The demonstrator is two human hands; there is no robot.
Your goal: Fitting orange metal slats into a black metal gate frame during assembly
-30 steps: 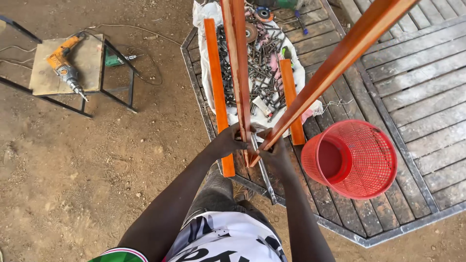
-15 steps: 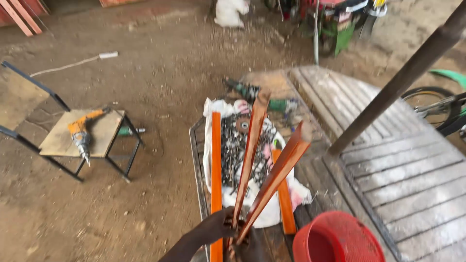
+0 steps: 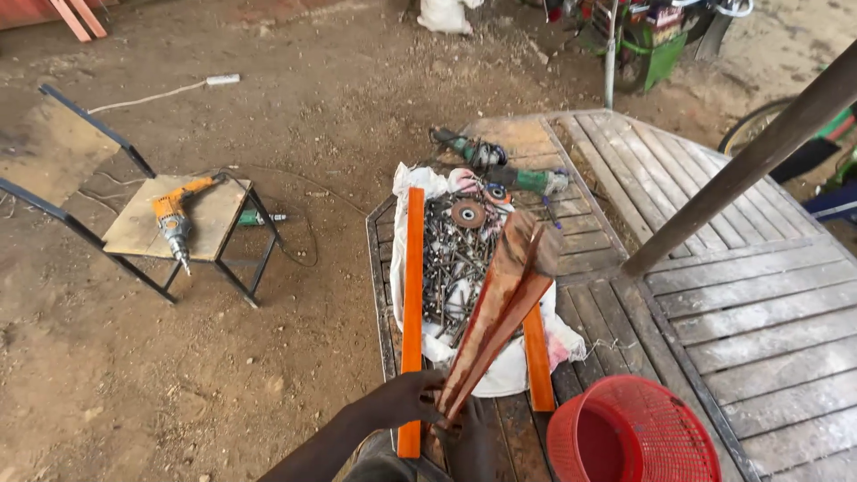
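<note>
Seen from above, the person's left hand and right hand meet low in the view, at about 6 o'clock, both closed around the near ends of two rusty-brown metal bars. The hands are touching or nearly touching, the left one gripping from the 9 o'clock side and the right one underneath, partly hidden by the bars. From that grip the bars rise and slant toward 1 o'clock, pressed together along their length and ending side by side over a pile of scrap.

The pile of nails and screws lies on a white sack spread over a wooden slat platform. A round grinding disc sits at the pile's 12 o'clock edge. An orange bar lies flat along the sack's 9 o'clock side, its near end just beside the left hand; a shorter orange bar lies at the sack's 3 o'clock side, partly under the held bars. A green angle grinder rests beyond the sack toward 12 o'clock. A red mesh basket stands at 4 o'clock from the hands, near them. A dark post slants up toward 2 o'clock.

Well apart, at 10 o'clock, an orange electric drill lies on a small board-topped metal stool on the dirt floor.
</note>
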